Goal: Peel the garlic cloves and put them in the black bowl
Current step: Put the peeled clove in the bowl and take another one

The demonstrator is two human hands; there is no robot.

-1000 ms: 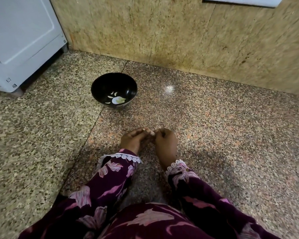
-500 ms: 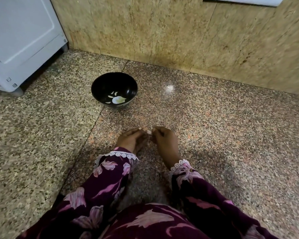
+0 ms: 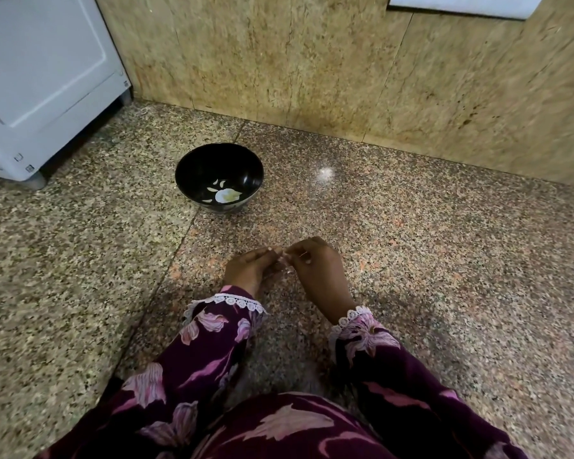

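A black bowl (image 3: pixel 220 160) stands on the speckled stone floor ahead and to the left of my hands; pale marks and a whitish shape show at its bottom. My left hand (image 3: pixel 249 270) and my right hand (image 3: pixel 318 273) meet fingertip to fingertip low over the floor. Between them they pinch a small pale garlic clove (image 3: pixel 284 260), mostly hidden by the fingers. Both hands are well short of the bowl.
A white appliance (image 3: pixel 47 77) stands at the far left on small feet. A tan stone wall (image 3: pixel 312 71) runs across the back. The granite floor (image 3: pixel 444 260) stretches right. My patterned purple sleeves and lap fill the bottom of the view.
My hands stay together on the clove and have shifted only slightly; the right wrist has turned a little outward. The bowl has not moved.
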